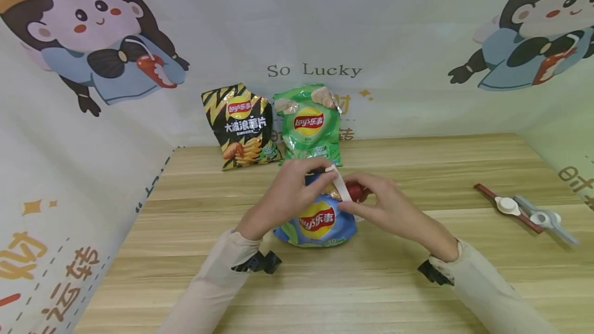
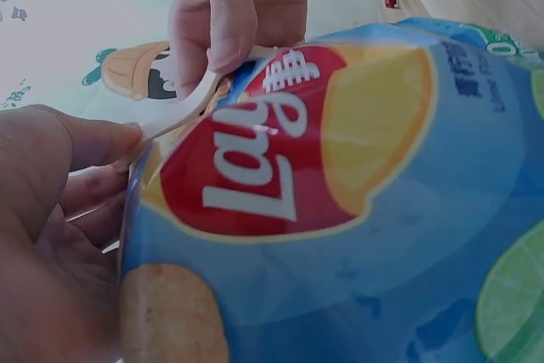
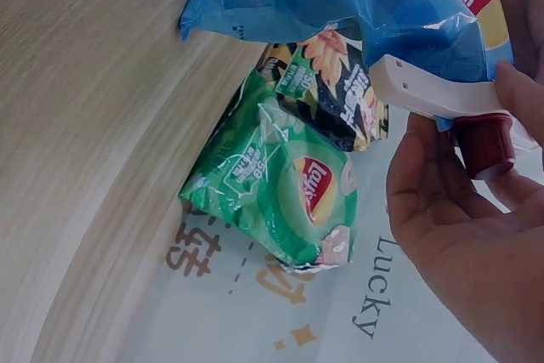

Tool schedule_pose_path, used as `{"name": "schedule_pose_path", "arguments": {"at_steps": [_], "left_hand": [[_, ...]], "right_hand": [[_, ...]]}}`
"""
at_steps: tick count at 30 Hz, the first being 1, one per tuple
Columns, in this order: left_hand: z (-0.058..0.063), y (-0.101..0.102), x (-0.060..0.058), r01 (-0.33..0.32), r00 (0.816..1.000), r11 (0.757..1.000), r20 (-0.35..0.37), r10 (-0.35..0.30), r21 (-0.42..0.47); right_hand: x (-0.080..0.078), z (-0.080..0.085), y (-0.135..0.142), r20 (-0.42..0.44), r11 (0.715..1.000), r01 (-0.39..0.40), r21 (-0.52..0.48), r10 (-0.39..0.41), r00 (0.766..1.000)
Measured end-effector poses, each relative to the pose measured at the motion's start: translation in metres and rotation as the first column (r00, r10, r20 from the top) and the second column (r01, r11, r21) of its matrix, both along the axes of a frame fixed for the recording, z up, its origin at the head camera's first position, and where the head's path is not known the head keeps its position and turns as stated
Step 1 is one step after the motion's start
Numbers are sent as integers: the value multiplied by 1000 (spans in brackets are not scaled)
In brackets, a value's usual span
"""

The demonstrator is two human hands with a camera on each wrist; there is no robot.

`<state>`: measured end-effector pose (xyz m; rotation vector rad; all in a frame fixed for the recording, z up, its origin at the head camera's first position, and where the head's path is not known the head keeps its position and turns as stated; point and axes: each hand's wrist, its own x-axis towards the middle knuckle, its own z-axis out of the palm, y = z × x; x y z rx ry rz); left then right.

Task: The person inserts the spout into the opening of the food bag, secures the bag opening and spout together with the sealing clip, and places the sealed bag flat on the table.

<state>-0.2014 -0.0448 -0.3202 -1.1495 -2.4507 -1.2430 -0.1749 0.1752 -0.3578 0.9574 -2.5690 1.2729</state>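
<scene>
A blue Lay's chip bag [image 1: 331,231] stands on the table between both hands. A white bag clip [image 1: 341,185] with a dark red spout cap [image 3: 486,144] lies across its top edge. My left hand [image 1: 285,189] pinches one end of the clip between thumb and fingers, together with the bag's edge. My right hand [image 1: 394,207] grips the clip near its other end, with fingers curled about the red cap. In the left wrist view the white strip [image 2: 183,110] looks bowed along the bag's top. The bag's folded edge is mostly hidden.
Behind, a black-and-yellow chip bag [image 1: 246,128] and a green chip bag [image 1: 308,127] lean against the printed backdrop. At the right of the wooden table [image 1: 464,293] lie a dark red clip [image 1: 488,194] and a grey-blue clip [image 1: 563,231], crossing or close together.
</scene>
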Motion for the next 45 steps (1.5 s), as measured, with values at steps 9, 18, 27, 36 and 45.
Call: {"name": "schedule_pose_path", "arguments": {"at_steps": [9,18,27,36,45], "left_hand": [[10,-8,-1,-24,1000,999,2,24,-30],[6,-27,1,-43,999,996,-17,42,-73],[-4,-62,10,-120,990,983,58,129,-143],[-25,-75,-2,-77,946,974,294,139,-212],[-57,-69,-18,-59,836,991,548,-18,121]], "right_hand": [[-2,3,1,-14,999,11,-33,-12,1000],[-1,2,0,-23,999,14,-51,-15,1000],[-4,3,4,6,998,45,-50,-45,999],[-3,7,14,59,995,102,-8,-101,993],[-10,5,24,58,986,164,-16,-163,985]]}}
